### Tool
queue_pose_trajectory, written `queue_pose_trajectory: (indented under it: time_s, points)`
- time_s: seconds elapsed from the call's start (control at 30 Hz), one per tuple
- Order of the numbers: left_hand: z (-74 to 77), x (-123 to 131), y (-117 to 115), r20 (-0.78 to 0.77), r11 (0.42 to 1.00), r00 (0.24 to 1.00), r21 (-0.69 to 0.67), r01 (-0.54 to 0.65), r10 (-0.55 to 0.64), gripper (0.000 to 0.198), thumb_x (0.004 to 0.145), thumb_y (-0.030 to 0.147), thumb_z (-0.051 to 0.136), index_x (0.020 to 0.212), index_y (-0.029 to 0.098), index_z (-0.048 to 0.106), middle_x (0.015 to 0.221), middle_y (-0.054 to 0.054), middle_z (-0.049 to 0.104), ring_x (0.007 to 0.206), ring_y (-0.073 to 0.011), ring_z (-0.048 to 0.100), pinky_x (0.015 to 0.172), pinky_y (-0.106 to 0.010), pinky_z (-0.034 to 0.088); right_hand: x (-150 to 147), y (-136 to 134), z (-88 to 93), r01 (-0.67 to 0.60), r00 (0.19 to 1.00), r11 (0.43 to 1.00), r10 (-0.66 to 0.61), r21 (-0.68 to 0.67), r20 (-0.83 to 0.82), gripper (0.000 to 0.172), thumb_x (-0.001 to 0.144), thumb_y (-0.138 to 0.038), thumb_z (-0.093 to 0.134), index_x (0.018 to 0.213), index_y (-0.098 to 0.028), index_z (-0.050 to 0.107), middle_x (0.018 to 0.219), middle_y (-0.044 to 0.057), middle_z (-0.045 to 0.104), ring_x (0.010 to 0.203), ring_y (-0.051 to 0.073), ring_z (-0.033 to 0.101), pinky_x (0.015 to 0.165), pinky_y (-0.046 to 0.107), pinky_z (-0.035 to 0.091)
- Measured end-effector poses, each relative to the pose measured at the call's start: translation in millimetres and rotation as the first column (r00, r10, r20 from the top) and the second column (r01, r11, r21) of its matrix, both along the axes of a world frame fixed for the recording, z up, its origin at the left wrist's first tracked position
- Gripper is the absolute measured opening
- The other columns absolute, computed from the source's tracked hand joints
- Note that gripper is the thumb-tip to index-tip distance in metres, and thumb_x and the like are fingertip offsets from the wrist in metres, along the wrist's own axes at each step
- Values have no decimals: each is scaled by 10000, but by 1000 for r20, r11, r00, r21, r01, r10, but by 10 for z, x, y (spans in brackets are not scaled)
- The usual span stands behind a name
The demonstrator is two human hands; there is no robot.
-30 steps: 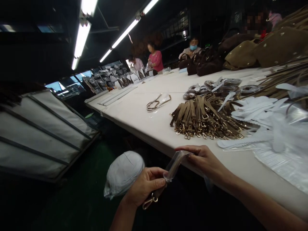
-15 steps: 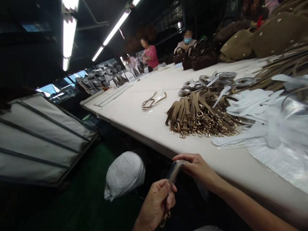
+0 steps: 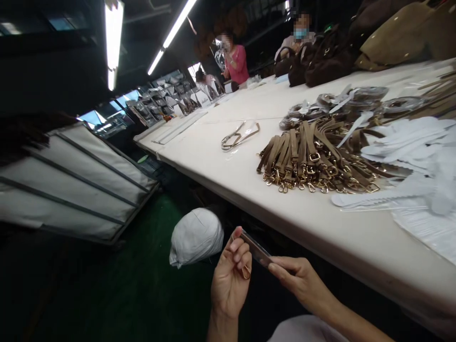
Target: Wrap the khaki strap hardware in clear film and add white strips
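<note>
Below the table's front edge, my left hand [image 3: 230, 278] is closed around one end of a brown strap [image 3: 255, 248] in a clear plastic sleeve, with a gold clasp [image 3: 245, 272] showing at its fingers. My right hand [image 3: 297, 280] pinches the strap's other end from the right. On the long white table [image 3: 228, 175] lies a pile of several brown straps with gold clasps [image 3: 309, 161]. One bagged strap [image 3: 238, 137] lies apart to the pile's left.
White paper strips and clear bags [image 3: 409, 156] lie at the right, coiled rolls [image 3: 342, 102] behind the pile, brown bags [image 3: 359, 42] at the far edge. Other people [image 3: 237, 61] work at the far end. A white bundle [image 3: 195, 236] sits on the green floor, a padded panel [image 3: 71, 185] to the left.
My left hand has turned palm-up and risen along the strap. My right hand has dropped lower and now holds the strap nearly level. The view has shifted to the left.
</note>
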State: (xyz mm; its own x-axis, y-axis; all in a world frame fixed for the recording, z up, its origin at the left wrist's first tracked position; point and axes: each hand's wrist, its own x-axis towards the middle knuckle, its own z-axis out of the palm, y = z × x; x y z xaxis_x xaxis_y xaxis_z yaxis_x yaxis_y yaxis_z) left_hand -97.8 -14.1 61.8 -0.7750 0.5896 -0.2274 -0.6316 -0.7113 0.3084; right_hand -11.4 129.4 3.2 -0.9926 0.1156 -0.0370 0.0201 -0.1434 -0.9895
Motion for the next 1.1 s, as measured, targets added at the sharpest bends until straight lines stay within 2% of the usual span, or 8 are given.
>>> queue_pose_trajectory:
  time_s: [0.33,0.53,0.63,0.73,0.83,0.93,1.03,1.1]
  points:
    - [-273,8,164,-185,914,973,-356,-194,134,328,866,6,586,1131,168,690,1095,-53,695,980,-129,655,975,-271,536,250,-324,-52,-110,985,977,132,-185,112,556,957,-658,381,905,-145,588,480,-33,508,405,81,288,437,207,211]
    - [-427,-182,21,-604,639,778,-532,-556,174,261,782,203,760,1035,167,702,955,-43,733,974,-164,673,1030,-330,470,425,-366,-61,-198,969,938,230,-286,85,517,972,-617,391,947,-135,576,458,-46,489,395,81,259,429,209,191]
    - [-387,-175,-99,-652,660,757,-548,-515,49,253,826,218,709,1076,183,691,1055,-59,725,1059,-200,651,1045,-362,456,461,-266,-22,-187,972,959,212,-212,99,507,988,-595,381,942,-131,581,463,-50,473,411,77,283,466,204,231]
    - [-340,-90,-129,-710,599,616,-670,-438,-343,240,942,278,572,1139,196,682,1168,-76,696,1185,-229,587,1094,-365,398,477,-69,123,-343,922,933,357,-106,153,501,999,-576,376,954,-132,603,512,-41,478,446,84,382,508,199,305]
    - [-416,-42,-98,-612,603,364,-783,-152,-703,379,1002,405,435,1179,176,679,1137,-97,711,1161,-248,600,1155,-424,315,476,161,329,-554,821,828,524,91,229,439,1011,-507,393,883,-150,613,564,-29,488,489,95,434,510,198,323]
    - [-558,-28,-108,-477,507,209,-853,121,-853,582,976,584,358,1154,145,697,1013,-115,736,1026,-267,652,1093,-475,386,460,335,468,-488,865,677,460,550,201,263,992,-292,462,807,-175,608,609,-14,548,522,104,463,522,229,269]
    - [-551,24,-131,-261,378,411,-895,236,-874,662,919,676,391,935,124,755,893,-118,726,936,-273,657,922,-439,518,467,390,438,-264,942,465,312,845,123,157,874,-97,541,855,-219,638,703,-6,658,583,135,574,531,269,251]
    - [-471,64,-119,-183,398,551,-867,300,-814,492,906,597,530,1023,154,710,999,-103,703,913,-259,653,810,-425,566,426,391,292,-127,970,319,236,939,51,126,839,-111,606,854,-230,643,709,-12,678,582,149,605,500,288,232]
